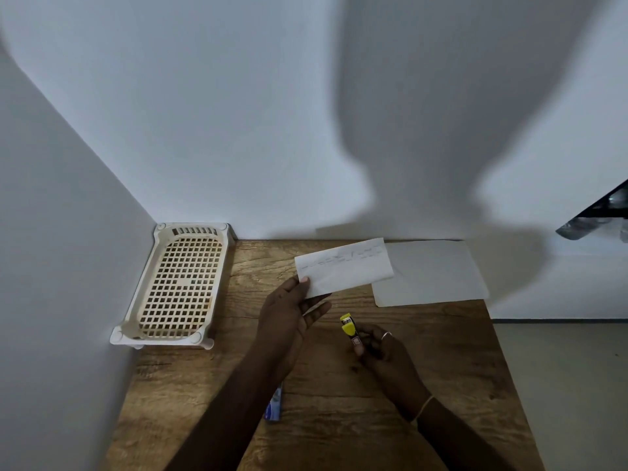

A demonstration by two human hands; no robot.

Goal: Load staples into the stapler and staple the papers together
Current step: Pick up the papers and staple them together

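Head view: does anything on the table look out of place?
Slightly: the flat white paper sheet lies askew at the brown wooden table's far right edge, one corner seemingly overhanging. Nothing looks spilled or damaged.

blue packet (274, 406): mostly under left forearm (231, 402), print unreadable
stapler (350, 329): rear half hidden inside right hand (385, 351)
held paper (343, 266): markings blurred, illegible
flat sheet (431, 273): left corner covered by held paper
dark object (601, 215): cut by right edge, unidentifiable

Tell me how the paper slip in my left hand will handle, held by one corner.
Probably very light: the paper slip is thin, and the left hand pinches just one corner. It juts out nearly flat, so it likely keeps its shape. A nudge would probably bend it.
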